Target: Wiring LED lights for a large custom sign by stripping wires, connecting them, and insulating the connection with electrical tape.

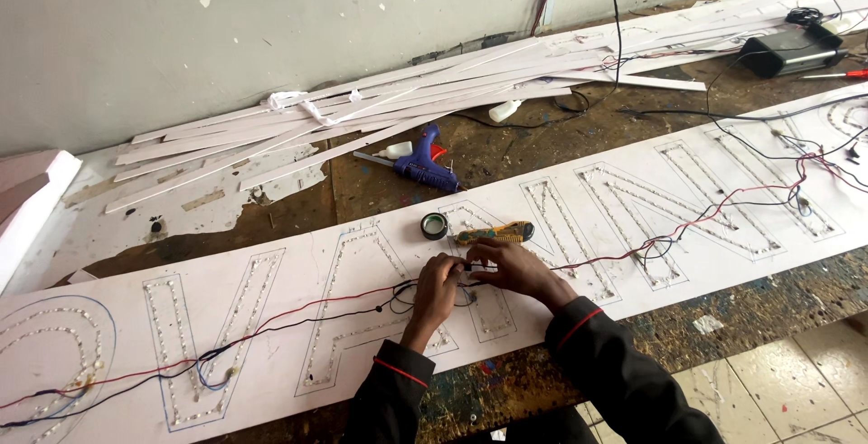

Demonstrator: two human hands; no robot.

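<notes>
A long white sign board [298,281] with outlined letters studded with small lights lies across the worn workbench. Red and black wires [298,313] run along it. My left hand [436,288] and my right hand [508,268] meet over the board's middle and pinch a wire joint between their fingertips. Both arms wear dark sleeves with a red stripe. A roll of black tape [434,226] and a yellow-handled tool [495,232] rest on the board just beyond my hands.
A blue glue gun [421,166] lies behind the board, next to small white bottles [398,150]. White strips [362,109] are piled along the wall. A black box [785,51] sits at the far right. Tiled floor [805,390] shows below the bench edge.
</notes>
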